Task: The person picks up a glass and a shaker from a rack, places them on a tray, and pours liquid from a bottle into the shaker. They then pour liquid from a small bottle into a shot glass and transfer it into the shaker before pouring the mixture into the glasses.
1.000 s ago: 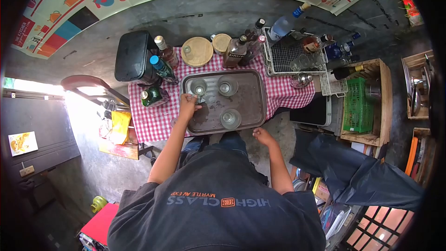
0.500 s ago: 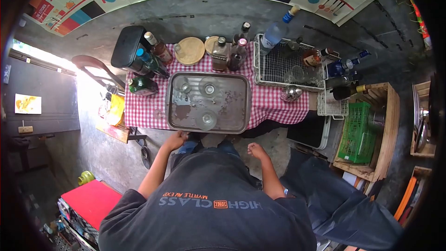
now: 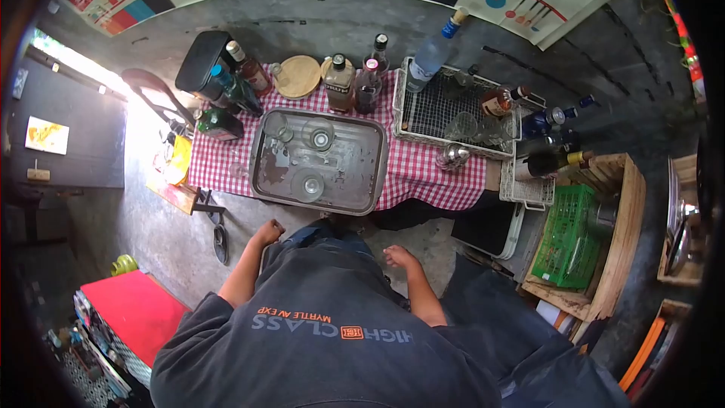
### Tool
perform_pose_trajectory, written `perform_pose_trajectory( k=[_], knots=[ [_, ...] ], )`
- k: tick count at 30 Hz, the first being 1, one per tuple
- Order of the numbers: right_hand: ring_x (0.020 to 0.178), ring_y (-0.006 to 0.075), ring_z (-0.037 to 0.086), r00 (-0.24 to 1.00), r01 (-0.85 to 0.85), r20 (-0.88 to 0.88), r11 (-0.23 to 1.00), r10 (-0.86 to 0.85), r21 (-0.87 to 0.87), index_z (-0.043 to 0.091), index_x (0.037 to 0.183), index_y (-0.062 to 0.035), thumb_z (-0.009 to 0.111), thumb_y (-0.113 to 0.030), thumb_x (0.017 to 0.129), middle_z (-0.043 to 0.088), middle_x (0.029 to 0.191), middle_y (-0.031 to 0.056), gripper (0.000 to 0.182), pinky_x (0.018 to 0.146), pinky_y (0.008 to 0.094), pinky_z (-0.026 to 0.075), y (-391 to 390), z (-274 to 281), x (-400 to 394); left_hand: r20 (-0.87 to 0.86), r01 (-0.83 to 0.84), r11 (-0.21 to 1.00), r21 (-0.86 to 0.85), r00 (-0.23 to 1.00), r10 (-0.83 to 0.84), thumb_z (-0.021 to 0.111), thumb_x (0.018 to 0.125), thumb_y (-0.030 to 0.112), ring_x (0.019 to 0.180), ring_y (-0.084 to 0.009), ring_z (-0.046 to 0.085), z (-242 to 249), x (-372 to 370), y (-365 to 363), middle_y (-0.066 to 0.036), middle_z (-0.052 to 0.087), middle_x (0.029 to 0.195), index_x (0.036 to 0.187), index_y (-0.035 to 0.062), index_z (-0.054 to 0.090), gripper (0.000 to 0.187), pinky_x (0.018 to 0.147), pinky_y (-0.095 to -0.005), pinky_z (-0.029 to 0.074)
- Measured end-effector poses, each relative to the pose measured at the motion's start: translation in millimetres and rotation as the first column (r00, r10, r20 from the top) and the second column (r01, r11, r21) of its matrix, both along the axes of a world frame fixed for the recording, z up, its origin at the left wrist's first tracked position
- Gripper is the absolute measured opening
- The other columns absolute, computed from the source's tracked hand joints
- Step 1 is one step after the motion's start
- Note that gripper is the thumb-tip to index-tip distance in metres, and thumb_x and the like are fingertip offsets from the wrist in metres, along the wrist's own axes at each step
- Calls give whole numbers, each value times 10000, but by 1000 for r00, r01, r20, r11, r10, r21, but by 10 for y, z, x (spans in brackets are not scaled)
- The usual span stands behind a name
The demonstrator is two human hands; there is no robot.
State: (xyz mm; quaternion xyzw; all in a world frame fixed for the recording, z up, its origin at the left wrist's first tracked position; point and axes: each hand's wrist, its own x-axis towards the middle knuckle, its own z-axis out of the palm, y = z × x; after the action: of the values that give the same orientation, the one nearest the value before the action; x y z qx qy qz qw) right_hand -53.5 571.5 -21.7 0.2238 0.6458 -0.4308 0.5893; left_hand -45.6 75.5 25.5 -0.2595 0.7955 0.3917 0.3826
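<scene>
My left hand [image 3: 268,233] hangs in front of the tray's near left side, loosely curled, with nothing visible in it. My right hand [image 3: 400,257] is held low in front of my body, also curled and without a visible object. Neither touches the brown tray [image 3: 381,170], which lies on the red checked cloth [image 3: 423,174]. On the tray stand three clear glasses: one at the back left [image 3: 282,133], one at the back middle [image 3: 321,138] and one near the front edge [image 3: 309,185]. Wet patches show on its surface.
Behind the tray are several bottles [image 3: 340,91] and a round wooden board [image 3: 298,77]. A white wire basket [image 3: 404,136] with glassware and bottles is at the right. Farther right, a green crate [image 3: 563,245] sits in a wooden box. A red-topped stand [image 3: 132,302] is at the lower left.
The view has turned slightly, shifting the table left in the frame. My left hand has moved away from the tray's near edge. The glasses keep their places on the tray.
</scene>
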Motion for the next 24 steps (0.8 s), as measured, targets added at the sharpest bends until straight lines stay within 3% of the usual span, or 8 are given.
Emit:
perform_pose_trajectory(
  k=[2, 4, 9, 13, 14, 18, 21, 24],
  knots=[
    [825, 199, 641, 998, 9, -69, 1000, -7, 26, 559, 1159, -87, 585, -350, 916, 623, 987, 73, 359, 701, 359, 524, 41, -35, 94, 2, 112, 994, -18, 994, -112, 640, 799, 328, 832, -326, 680, -516, 150, -242, -183, 701, 844, 991, 62, 683, 331, 740, -417, 533],
    [779, 183, 638, 983, 146, -115, 988, -140, 47, 574, 1120, -92, 566, -303, 924, 625, 946, 57, 288, 655, 338, 514, 39, 248, 121, 8, 730, 683, -38, 683, -730, 599, 808, 357, 890, -333, 674, -1209, 223, -515, -182, 708, 906, 1014, 100, 707, 346, 757, -421, 541],
    [739, 169, 642, 925, 335, -219, 939, -312, 78, 583, 1058, -104, 535, -243, 934, 629, 915, 48, 193, 617, 318, 501, 133, 356, 306, -159, 611, 792, 26, 784, -600, 551, 814, 378, 976, -360, 643, -1191, 49, -498, -199, 693, 973, 979, 123, 729, 352, 812, -435, 530],
    [703, 168, 634, 895, 387, -291, 912, -337, 135, 588, 1047, -79, 536, -191, 912, 629, 862, 50, 184, 602, 307, 500, 186, 604, 430, -244, 821, 546, -167, 503, -829, 565, 811, 383, 956, -375, 641, -1111, -152, -346, -180, 698, 973, 985, 127, 724, 348, 794, -457, 522],
    [692, 169, 629, 894, 395, -284, 909, -347, 133, 592, 1045, -74, 538, -184, 907, 628, 856, 50, 184, 599, 309, 499, 179, 635, 474, -110, 522, 849, 81, 851, -513, 638, 771, 386, 986, -388, 636, -1102, -214, -276, -208, 692, 998, 1054, 92, 697, 413, 808, -457, 512],
    [666, 167, 624, 938, 313, -200, 942, -285, 126, 595, 1064, -49, 606, -228, 878, 636, 806, 54, 258, 561, 319, 487, 383, 292, 659, -106, 25, 985, 168, 994, -7, 737, 712, 334, 1079, -337, 631, -1221, -384, -89, -273, 653, 1106, 1079, -68, 640, 552, 875, -419, 494],
    [661, 170, 612, 942, 335, -46, 939, -332, 80, 593, 1073, -55, 617, -226, 867, 628, 794, 48, 269, 546, 340, 477, 825, -326, 721, -168, 23, 971, 237, 986, 18, 729, 730, 325, 1103, -316, 621, -952, -460, 41, -251, 650, 1144, 1085, -83, 632, 549, 887, -412, 490],
    [709, 157, 603, 951, 277, -192, 944, -243, 177, 605, 1041, -25, 568, -137, 874, 608, 803, 39, 204, 614, 304, 499, 750, 672, 100, -259, 94, 965, 243, 965, -29, 667, 784, 301, 974, -345, 665, -1028, -336, 77, -240, 678, 1053, 1049, -74, 633, 460, 811, -472, 517]
  ],
)
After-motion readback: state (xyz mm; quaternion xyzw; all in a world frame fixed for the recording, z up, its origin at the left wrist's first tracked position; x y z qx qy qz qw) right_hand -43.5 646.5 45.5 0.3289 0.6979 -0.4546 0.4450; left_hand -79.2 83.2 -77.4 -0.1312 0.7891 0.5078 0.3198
